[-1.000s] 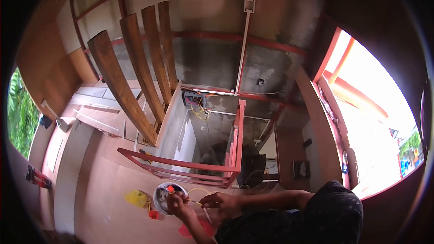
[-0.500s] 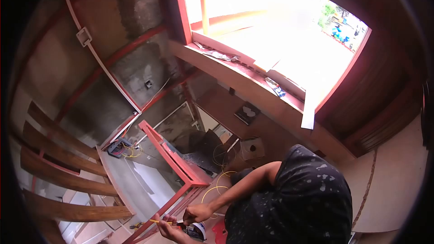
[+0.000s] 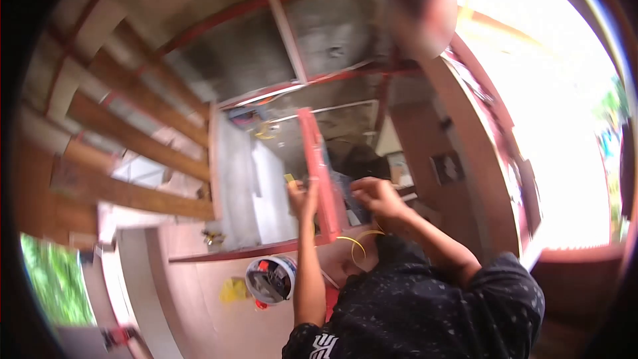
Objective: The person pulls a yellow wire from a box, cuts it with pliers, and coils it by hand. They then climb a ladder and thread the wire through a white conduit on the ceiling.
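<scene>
My left hand is raised beside the red frame post, its fingers closed around a short yellow strip whose tip sticks out above them. Blur hides exactly what the strip is. On the other side of the post, my right hand has its fingers curled in. Whatever it may hold is too smeared to make out. A thin yellow cable loops below, between my forearms. To the left of my left forearm stands a white bucket with dark tools in it.
A yellow bag lies left of the bucket. Wooden slats run along the left. A box with wires sits at the far end of the grey surface. The bright window and its sill are at the right.
My view has swung left, so the window has shifted right and the bucket shows fully. My hands, close together before, have moved apart and farther forward. The left still has the yellow strip.
</scene>
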A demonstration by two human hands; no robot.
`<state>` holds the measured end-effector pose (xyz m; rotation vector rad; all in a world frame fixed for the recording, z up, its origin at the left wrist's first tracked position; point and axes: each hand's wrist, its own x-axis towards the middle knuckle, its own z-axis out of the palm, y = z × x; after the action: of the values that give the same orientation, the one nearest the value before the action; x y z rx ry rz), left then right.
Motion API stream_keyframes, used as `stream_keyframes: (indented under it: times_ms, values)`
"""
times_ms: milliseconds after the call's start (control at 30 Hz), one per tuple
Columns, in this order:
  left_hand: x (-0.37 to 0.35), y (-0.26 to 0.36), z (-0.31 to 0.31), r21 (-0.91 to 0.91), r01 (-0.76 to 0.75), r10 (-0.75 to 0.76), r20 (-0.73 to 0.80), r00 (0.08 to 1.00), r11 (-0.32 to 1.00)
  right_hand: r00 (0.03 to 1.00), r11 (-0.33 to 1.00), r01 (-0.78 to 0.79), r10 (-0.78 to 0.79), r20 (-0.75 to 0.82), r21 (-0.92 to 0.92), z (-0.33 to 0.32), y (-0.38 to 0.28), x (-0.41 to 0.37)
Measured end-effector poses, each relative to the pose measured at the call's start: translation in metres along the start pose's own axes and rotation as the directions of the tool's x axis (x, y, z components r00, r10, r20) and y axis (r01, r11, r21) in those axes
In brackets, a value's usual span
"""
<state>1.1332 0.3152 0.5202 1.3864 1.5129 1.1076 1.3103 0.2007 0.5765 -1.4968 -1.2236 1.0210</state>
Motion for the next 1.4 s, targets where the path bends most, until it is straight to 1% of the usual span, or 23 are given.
stream_keyframes:
  times_ms: [67, 133, 167, 233, 267, 333, 400, 467, 500, 533, 567, 600, 633, 700, 733, 800, 833, 933, 1000, 1100, 1267, 1333, 1400]
  values:
    - [0.010, 0.001, 0.016, 0.432, 0.090, -0.119, 0.040, 0.992, 0.897, 0.997, 0.997, 0.050, -0.047, -0.055, 0.053, -0.029, 0.002, 0.029]
    - [0.018, -0.014, 0.038, 0.525, 0.054, -0.073, 0.015, 0.997, 0.850, 0.995, 0.980, -0.016, 0.035, -0.094, 0.196, -0.055, 0.013, 0.060]
    - [0.023, -0.028, 0.046, 0.574, 0.015, -0.040, 0.031, 0.999, 0.819, 0.995, 0.987, -0.017, 0.033, -0.098, 0.160, -0.068, 0.015, 0.075]
    - [0.028, -0.041, 0.055, 0.637, 0.104, -0.124, -0.013, 0.992, 0.764, 0.993, 0.993, -0.025, 0.038, -0.113, 0.114, -0.089, 0.014, 0.108]
    - [0.033, -0.045, 0.060, 0.651, 0.171, -0.199, -0.031, 0.979, 0.740, 0.994, 0.994, 0.003, 0.009, -0.108, 0.108, -0.097, 0.013, 0.126]
    - [0.036, -0.047, 0.060, 0.597, 0.136, -0.141, -0.039, 0.989, 0.790, 0.996, 1.000, -0.001, 0.003, -0.093, 0.020, -0.112, 0.013, 0.162]
    - [0.045, -0.036, 0.061, 0.571, 0.173, -0.167, -0.062, 0.984, 0.803, 0.995, 0.997, 0.077, -0.078, -0.060, -0.026, -0.125, 0.014, 0.209]
    - [0.062, -0.026, 0.066, 0.563, 0.231, -0.243, -0.056, 0.968, 0.794, 0.960, 0.939, 0.244, -0.270, -0.078, -0.242, -0.134, 0.010, 0.258]
    - [0.071, -0.021, 0.070, 0.557, 0.229, -0.232, -0.066, 0.970, 0.798, 0.882, 0.853, 0.392, -0.455, -0.122, -0.346, -0.130, -0.005, 0.284]
    - [0.079, -0.017, 0.075, 0.556, 0.247, -0.241, -0.087, 0.967, 0.794, 0.927, 0.858, 0.314, -0.370, -0.065, -0.405, -0.140, -0.020, 0.303]
    - [0.085, -0.015, 0.080, 0.554, 0.268, -0.253, -0.105, 0.962, 0.788, 0.844, 0.778, 0.427, -0.525, -0.104, -0.462, -0.141, -0.016, 0.337]
    - [0.089, -0.018, 0.086, 0.551, 0.269, -0.251, -0.111, 0.962, 0.790, 0.909, 0.848, 0.340, -0.408, -0.091, -0.407, -0.142, -0.046, 0.350]
    - [0.091, -0.026, 0.091, 0.572, 0.272, -0.235, -0.139, 0.962, 0.774, 0.911, 0.828, 0.330, -0.406, -0.078, -0.453, -0.142, -0.064, 0.370]
    - [0.097, -0.029, 0.096, 0.596, 0.310, -0.265, -0.165, 0.950, 0.741, 0.886, 0.800, 0.353, -0.452, -0.100, -0.486, -0.140, -0.104, 0.405]
    - [0.096, -0.031, 0.096, 0.593, 0.311, -0.265, -0.167, 0.950, 0.743, 0.846, 0.737, 0.381, -0.522, -0.111, -0.559, -0.138, -0.120, 0.426]
    - [0.094, -0.035, 0.096, 0.600, 0.266, -0.219, -0.152, 0.964, 0.754, 0.842, 0.671, 0.317, -0.525, -0.128, -0.670, -0.136, -0.148, 0.475]
    - [0.093, -0.029, 0.095, 0.595, 0.260, -0.216, -0.146, 0.965, 0.761, 0.768, 0.624, 0.310, -0.609, -0.198, -0.717, -0.131, -0.157, 0.499]
    - [0.092, -0.011, 0.094, 0.614, 0.314, -0.281, -0.153, 0.948, 0.724, 0.736, 0.640, 0.348, -0.640, -0.224, -0.685, -0.122, -0.220, 0.532]
    - [0.092, -0.011, 0.096, 0.608, 0.311, -0.273, -0.157, 0.949, 0.731, 0.766, 0.667, 0.262, -0.583, -0.270, -0.697, -0.115, -0.258, 0.551]
    - [0.097, -0.006, 0.095, 0.637, 0.393, -0.399, -0.143, 0.906, 0.664, 0.743, 0.683, 0.246, -0.589, -0.319, -0.688, -0.106, -0.301, 0.584]
    - [0.096, -0.013, 0.097, 0.658, 0.354, -0.339, -0.156, 0.928, 0.665, 0.697, 0.752, 0.227, -0.569, -0.436, -0.618, -0.089, -0.348, 0.644]
    - [0.096, -0.024, 0.099, 0.628, 0.377, -0.376, -0.141, 0.916, 0.681, 0.570, 0.733, 0.208, -0.630, -0.528, -0.648, -0.082, -0.360, 0.662]
    - [0.095, -0.026, 0.099, 0.643, 0.364, -0.380, -0.122, 0.917, 0.674, 0.543, 0.759, 0.215, -0.616, -0.571, -0.615, -0.079, -0.371, 0.675]
